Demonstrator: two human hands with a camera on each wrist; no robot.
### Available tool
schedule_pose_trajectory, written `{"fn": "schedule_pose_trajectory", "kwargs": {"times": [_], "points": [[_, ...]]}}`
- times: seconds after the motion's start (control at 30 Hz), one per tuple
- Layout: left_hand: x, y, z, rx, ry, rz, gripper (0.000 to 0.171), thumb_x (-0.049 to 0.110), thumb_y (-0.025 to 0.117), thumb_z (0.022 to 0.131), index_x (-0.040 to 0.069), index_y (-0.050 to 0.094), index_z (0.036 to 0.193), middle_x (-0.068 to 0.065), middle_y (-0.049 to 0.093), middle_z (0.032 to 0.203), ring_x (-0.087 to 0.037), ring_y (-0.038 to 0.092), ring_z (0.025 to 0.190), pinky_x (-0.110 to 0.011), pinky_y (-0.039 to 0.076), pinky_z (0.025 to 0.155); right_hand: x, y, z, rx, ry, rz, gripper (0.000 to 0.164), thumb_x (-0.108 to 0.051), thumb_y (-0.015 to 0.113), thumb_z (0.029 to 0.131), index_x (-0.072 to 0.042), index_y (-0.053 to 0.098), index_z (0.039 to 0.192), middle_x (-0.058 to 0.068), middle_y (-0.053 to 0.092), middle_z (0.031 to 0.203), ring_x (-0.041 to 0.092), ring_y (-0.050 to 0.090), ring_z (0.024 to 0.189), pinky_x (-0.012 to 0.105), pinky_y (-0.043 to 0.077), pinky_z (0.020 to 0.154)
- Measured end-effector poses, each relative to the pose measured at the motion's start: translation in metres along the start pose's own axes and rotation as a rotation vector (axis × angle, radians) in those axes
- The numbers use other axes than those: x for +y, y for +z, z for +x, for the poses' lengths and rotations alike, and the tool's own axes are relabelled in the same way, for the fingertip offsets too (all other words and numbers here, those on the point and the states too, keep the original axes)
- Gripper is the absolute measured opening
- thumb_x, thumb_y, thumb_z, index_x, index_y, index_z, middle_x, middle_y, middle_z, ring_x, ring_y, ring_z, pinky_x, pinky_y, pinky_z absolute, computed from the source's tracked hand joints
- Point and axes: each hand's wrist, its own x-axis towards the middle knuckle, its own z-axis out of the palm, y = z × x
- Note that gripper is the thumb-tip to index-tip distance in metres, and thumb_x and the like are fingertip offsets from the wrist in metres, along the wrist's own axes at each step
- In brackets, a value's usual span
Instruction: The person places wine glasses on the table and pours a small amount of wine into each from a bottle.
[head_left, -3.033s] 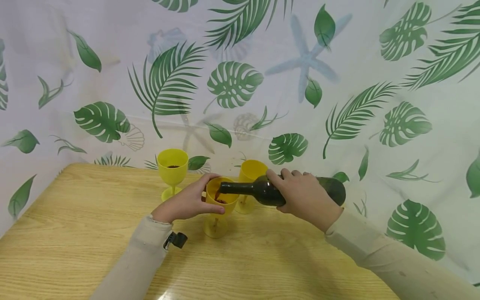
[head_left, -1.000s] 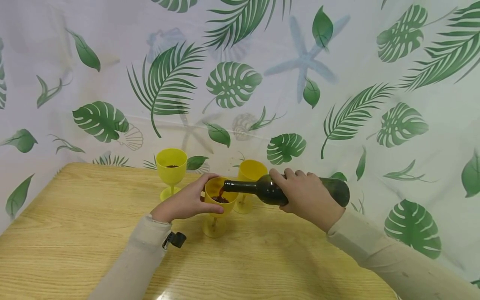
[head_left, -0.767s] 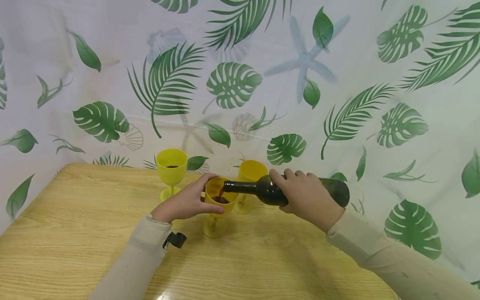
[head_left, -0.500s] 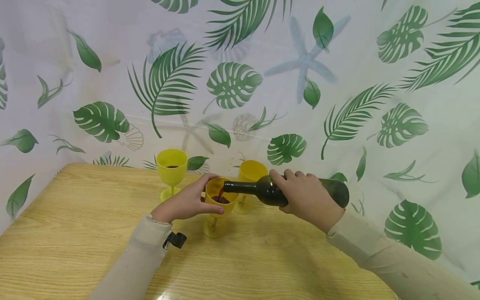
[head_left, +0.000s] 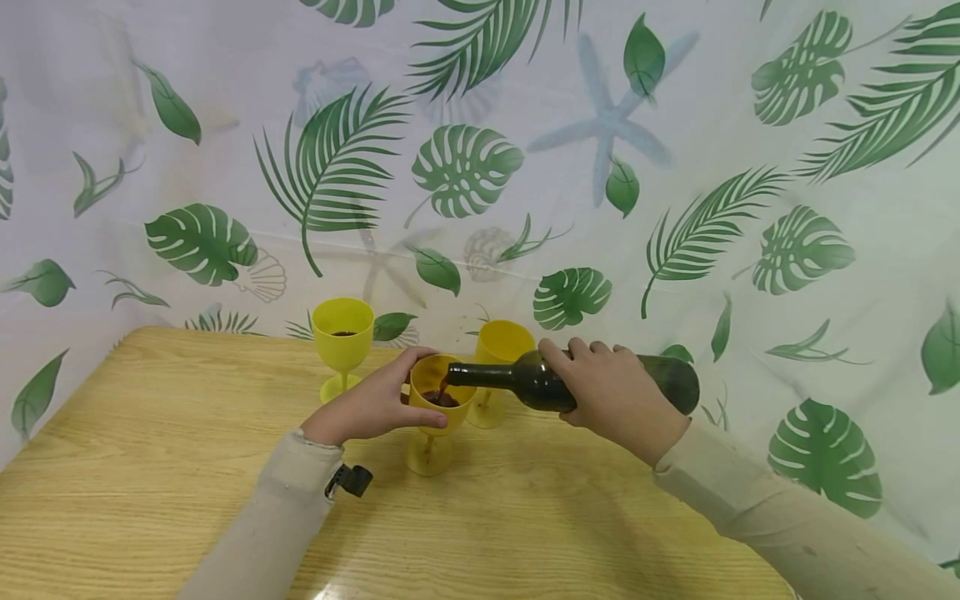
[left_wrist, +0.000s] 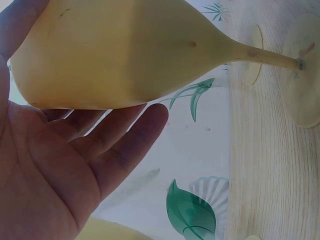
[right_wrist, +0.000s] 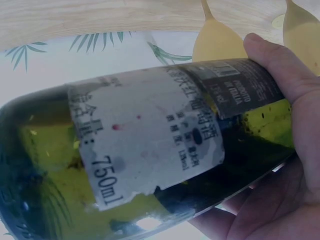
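In the head view my left hand (head_left: 369,407) grips a yellow wine goblet (head_left: 461,422) by its bowl, thumb on the near side and fingers reaching round behind. That goblet stands upright, its stem and foot showing in the left wrist view. My right hand (head_left: 617,397) holds a dark green wine bottle (head_left: 538,382) round its body, tipped nearly level. The bottle's mouth is over the goblet's rim, and dark red liquid runs from it into the bowl, where a dark pool lies. A torn, stained paper label (right_wrist: 145,135) faces the right wrist camera.
A second yellow goblet (head_left: 343,346) with some dark liquid stands behind my left hand. Behind the bottle's neck is a third, orange-yellow goblet (head_left: 507,340), partly covered. Beyond the wooden table (head_left: 450,533) hangs a white leaf-printed sheet (head_left: 480,242).
Compared with three seconds ago, the bottle has shifted slightly right and the dark pool in the held goblet looks larger. Over the last second both hands stay in place while liquid keeps running.
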Motion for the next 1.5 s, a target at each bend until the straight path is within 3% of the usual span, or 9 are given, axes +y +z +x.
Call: {"fn": "schedule_pose_trajectory", "kwargs": {"times": [0.37,0.67,1.5], "points": [[0.0011,0.0002,-0.0004,-0.005,-0.005,-0.003,0.093,0.046,0.087,0.083,0.023,0.034,0.156,-0.003,0.050,0.149,-0.025,0.052,0.134,-0.051,0.048,0.108,0.0018,0.0024,-0.0019,0.020,-0.012,-0.002,0.081,-0.039,0.098,0.067,-0.014,0.049,0.127,0.012,0.062,0.094,0.031,0.065,0.073,0.046,0.058,0.061],[0.0038,0.0004,-0.0015,-0.002,-0.003,0.000,0.092,0.043,0.086,0.084,0.021,0.034,0.156,-0.004,0.051,0.149,-0.025,0.052,0.133,-0.050,0.048,0.109,0.0006,0.0021,-0.0002,-0.030,0.020,0.001,0.083,-0.039,0.098,0.067,-0.014,0.049,0.130,0.013,0.063,0.097,0.032,0.065,0.077,0.048,0.059,0.066],[0.0007,0.0008,-0.0005,0.003,0.003,0.005,0.092,0.046,0.086,0.084,0.023,0.034,0.156,-0.003,0.052,0.147,-0.024,0.053,0.131,-0.050,0.049,0.107,0.0002,0.0070,-0.0002,-0.023,0.013,0.040,0.083,-0.041,0.098,0.068,-0.013,0.049,0.129,0.013,0.062,0.096,0.030,0.064,0.074,0.047,0.059,0.062]]}}
